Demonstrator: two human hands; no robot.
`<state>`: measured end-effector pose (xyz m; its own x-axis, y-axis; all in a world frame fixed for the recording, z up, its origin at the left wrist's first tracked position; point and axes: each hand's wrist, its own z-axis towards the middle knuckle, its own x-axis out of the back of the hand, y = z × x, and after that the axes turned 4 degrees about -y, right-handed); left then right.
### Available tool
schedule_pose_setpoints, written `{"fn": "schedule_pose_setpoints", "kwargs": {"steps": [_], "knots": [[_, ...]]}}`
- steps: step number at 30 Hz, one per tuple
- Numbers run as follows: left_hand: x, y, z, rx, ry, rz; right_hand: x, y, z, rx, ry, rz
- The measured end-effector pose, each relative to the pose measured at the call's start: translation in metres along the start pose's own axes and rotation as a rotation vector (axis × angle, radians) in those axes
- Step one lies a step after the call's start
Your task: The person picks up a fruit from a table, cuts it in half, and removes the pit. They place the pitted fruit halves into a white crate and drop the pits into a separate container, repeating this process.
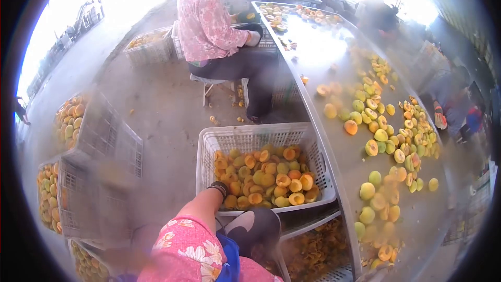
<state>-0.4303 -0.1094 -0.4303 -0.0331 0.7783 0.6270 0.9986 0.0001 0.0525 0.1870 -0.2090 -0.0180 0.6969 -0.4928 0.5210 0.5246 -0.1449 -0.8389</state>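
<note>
Your left hand (221, 188) sits inside the crate (255, 129), left side; halved fruit (263, 177) just beside it. Fingers hidden, can't tell their state.

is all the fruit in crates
No, many pieces of fruit lie loose on the metal table.

Daylight burns both upper sides of my view white, glare bounces off the table (318, 47), hazy smudges blur some fruit (377, 202), and the edges bend into black.
</note>
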Motion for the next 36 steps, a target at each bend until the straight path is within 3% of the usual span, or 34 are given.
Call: {"fn": "schedule_pose_setpoints", "kwargs": {"steps": [2, 5, 8, 11, 14, 17, 18, 19, 20, 21, 23, 25, 27, 31, 33, 36], "knots": [[0.006, 0.002, -0.006, 0.001, 0.007, 0.017, -0.023, -0.058, -0.008, -0.008, 0.148, 0.206], [0.008, -0.002, -0.008, -0.001, 0.013, 0.034, -0.017, -0.056, -0.011, -0.209, 0.035, 0.383], [0.016, -0.007, -0.013, -0.007, 0.023, 0.049, -0.005, 0.003, 0.009, -0.009, -0.046, 0.142], [0.021, -0.009, -0.014, -0.016, 0.048, 0.065, -0.012, -0.042, -0.007, -0.167, -0.026, 0.396], [0.012, -0.008, -0.009, -0.040, 0.083, 0.102, -0.013, -0.036, -0.005, -0.145, -0.030, 0.438], [-0.037, -0.021, 0.020, -0.122, 0.227, 0.301, -0.012, -0.003, -0.003, -0.066, 0.020, 0.426], [-0.014, -0.023, 0.000, -0.104, 0.002, 0.267, -0.011, -0.003, -0.003, -0.098, 0.025, 0.450], [0.019, -0.012, -0.032, -0.130, -0.024, 0.287, -0.014, -0.016, -0.002, -0.125, 0.004, 0.476], [0.064, 0.001, -0.069, -0.308, 0.011, 0.224, -0.016, -0.028, -0.001, -0.148, -0.012, 0.497], [0.111, 0.024, -0.118, -0.147, -0.002, 0.157, -0.017, -0.035, -0.001, -0.161, -0.026, 0.520], [0.164, 0.038, -0.134, -0.271, 0.313, -0.069, -0.017, -0.036, 0.000, -0.152, -0.051, 0.551], [0.250, 0.106, -0.189, -0.225, 0.396, -0.243, -0.018, -0.034, 0.001, -0.178, -0.044, 0.546], [0.290, 0.155, -0.234, -0.519, 0.912, -0.249, -0.016, -0.029, 0.003, -0.173, -0.089, 0.565], [0.345, 0.267, -0.273, -0.914, 0.973, -0.312, -0.012, -0.040, 0.000, -0.172, -0.142, 0.625], [0.364, 0.324, -0.286, -0.885, 0.840, -0.081, -0.011, -0.038, 0.001, -0.159, -0.159, 0.634], [0.367, 0.385, -0.210, -1.010, 0.950, -0.101, -0.014, -0.030, 0.002, -0.108, -0.113, 0.637]]}}
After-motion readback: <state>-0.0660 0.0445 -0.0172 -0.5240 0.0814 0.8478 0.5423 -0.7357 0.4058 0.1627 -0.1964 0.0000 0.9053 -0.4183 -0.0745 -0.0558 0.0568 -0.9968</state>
